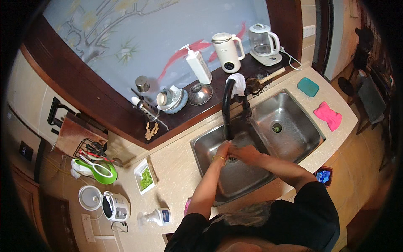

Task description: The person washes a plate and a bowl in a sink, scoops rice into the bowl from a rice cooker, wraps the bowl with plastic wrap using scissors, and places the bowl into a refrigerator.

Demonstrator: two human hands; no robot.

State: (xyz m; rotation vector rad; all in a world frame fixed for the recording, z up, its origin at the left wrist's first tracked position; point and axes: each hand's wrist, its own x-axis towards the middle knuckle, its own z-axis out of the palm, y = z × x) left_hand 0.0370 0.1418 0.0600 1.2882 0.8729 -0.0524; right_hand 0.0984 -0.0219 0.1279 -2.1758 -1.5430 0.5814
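My left hand (pixel 224 149) and my right hand (pixel 246 154) meet just below the spout of the black faucet (pixel 227 107). Both are over the left basin (pixel 242 182) of a stainless steel double sink, and their fingers overlap, so how they are curled is hidden. No object shows between them. A yellow bracelet (pixel 219 158) circles my left wrist. Behind my hands a drain (pixel 233 159) is partly visible. Bits of green lie in the drain (pixel 277 128) of the right basin (pixel 288 110). A white cloth (pixel 236 85) hangs by the faucet's bend.
On the counter to the left are a white basket (pixel 152 171) with cut green vegetables, a pump bottle (pixel 159 217) and a rice cooker (pixel 117 206). A pink cloth (pixel 328 116) and a teal tray (pixel 308 87) lie to the right. Kettles and dishes line the dark windowsill (pixel 179 124).
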